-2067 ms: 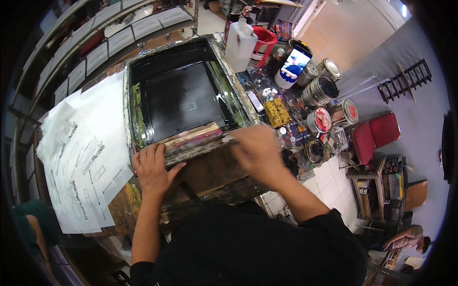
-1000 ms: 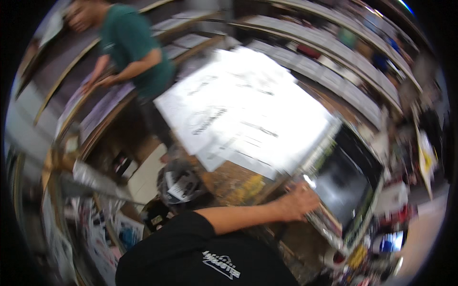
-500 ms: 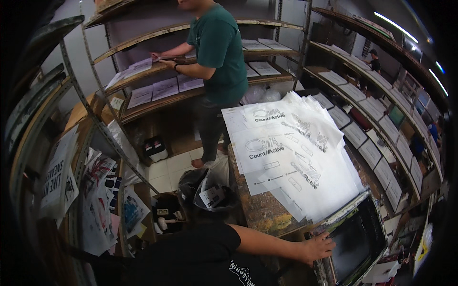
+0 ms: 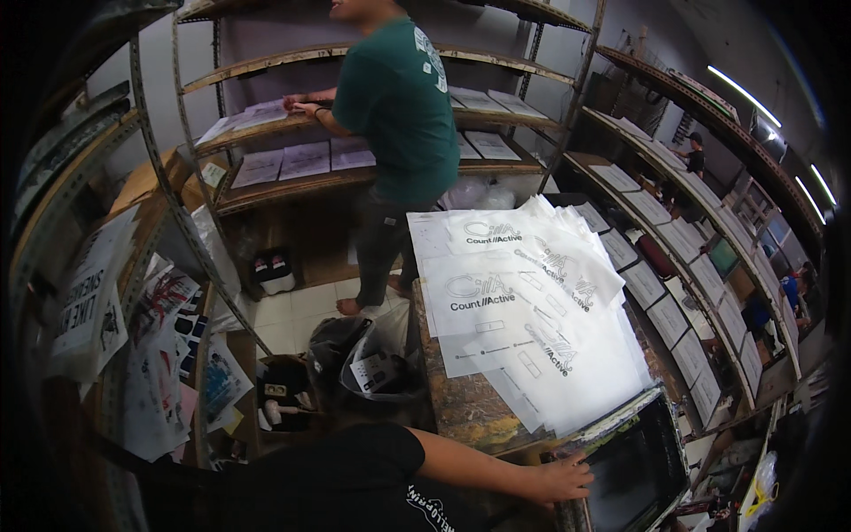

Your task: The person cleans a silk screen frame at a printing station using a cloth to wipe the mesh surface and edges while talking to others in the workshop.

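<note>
Head view is showing us our right hand [image 4: 560,480] lying flat, fingers spread, on the near left corner of the dark screen-printing frame [image 4: 640,458], where the ink-stained frame edge meets the paint-crusted worktable [image 4: 463,403]. We are pressing the palm down on that corner rather than closing around it; the fingers are loose and open, touching the frame's rim. Our right forearm is reaching across from the black sleeve at the lower edge. Our left hand is staying out of sight, so we cannot tell its state.

The frame is sitting at the lower right of the picture, at the near end of the table, its dark mesh facing up. Just beyond it, a fanned stack of white printed sheets [image 4: 523,306] is covering most of the tabletop, overlapping one another and touching the frame's far edge.

Past the table, another person in a green shirt [image 4: 401,97] is standing at the metal shelving [image 4: 266,182], both hands resting on papers on a shelf. More sheets are lying singly along the long shelves on the right [image 4: 674,310]. On the floor beside the table, a bin lined with a clear bag [image 4: 377,363] is standing near a black bag, and loose posters [image 4: 155,346] are hanging from the rack on the left.
</note>
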`<state>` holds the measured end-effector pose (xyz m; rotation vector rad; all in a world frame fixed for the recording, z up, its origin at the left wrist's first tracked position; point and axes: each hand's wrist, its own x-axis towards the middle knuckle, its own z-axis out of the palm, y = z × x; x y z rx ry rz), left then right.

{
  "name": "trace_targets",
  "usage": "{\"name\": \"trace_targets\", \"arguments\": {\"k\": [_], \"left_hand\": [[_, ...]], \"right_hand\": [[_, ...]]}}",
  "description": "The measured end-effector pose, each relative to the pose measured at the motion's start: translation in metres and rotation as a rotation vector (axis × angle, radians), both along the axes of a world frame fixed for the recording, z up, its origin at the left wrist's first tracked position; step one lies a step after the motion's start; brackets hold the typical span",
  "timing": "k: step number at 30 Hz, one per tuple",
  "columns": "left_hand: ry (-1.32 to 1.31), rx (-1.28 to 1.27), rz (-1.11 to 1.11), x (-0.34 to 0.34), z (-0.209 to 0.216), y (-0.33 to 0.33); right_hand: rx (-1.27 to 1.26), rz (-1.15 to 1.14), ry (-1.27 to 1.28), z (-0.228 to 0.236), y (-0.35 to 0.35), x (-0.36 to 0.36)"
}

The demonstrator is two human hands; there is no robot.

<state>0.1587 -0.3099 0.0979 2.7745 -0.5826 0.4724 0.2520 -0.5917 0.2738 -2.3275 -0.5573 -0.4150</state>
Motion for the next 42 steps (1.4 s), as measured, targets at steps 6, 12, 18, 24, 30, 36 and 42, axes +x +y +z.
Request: {"name": "trace_targets", "arguments": {"k": [6, 12, 18, 24, 30, 36, 42], "left_hand": [[-0.003, -0.096, -0.002, 0.0, -0.009, 0.002], [-0.027, 0.081, 0.053, -0.004, 0.001, -0.007], [-0.204, 0.084, 0.15, -0.02, -0.004, 0.002], [-0.159, 0.063, 0.108, -0.013, -0.005, 0.003], [-0.102, -0.001, 0.062, -0.012, 0.004, 0.01], [-0.131, -0.057, 0.04, -0.007, 0.011, 0.008], [-0.136, -0.087, 0.015, -0.003, 0.006, 0.011]], "right_hand": [[0.092, -0.06, 0.058, -0.006, -0.004, -0.007], [0.253, 0.032, 0.091, -0.017, -0.008, 0.002], [0.23, -0.024, 0.245, -0.021, -0.042, 0.017], [0.175, 0.051, 0.121, -0.024, -0.058, 0.027], [-0.126, 0.027, 0.136, -0.014, -0.016, 0.03], [-0.3, 0.383, 0.127, -0.034, 0.017, 0.05], [-0.464, 0.705, 0.107, -0.082, 0.069, 0.068]]}}
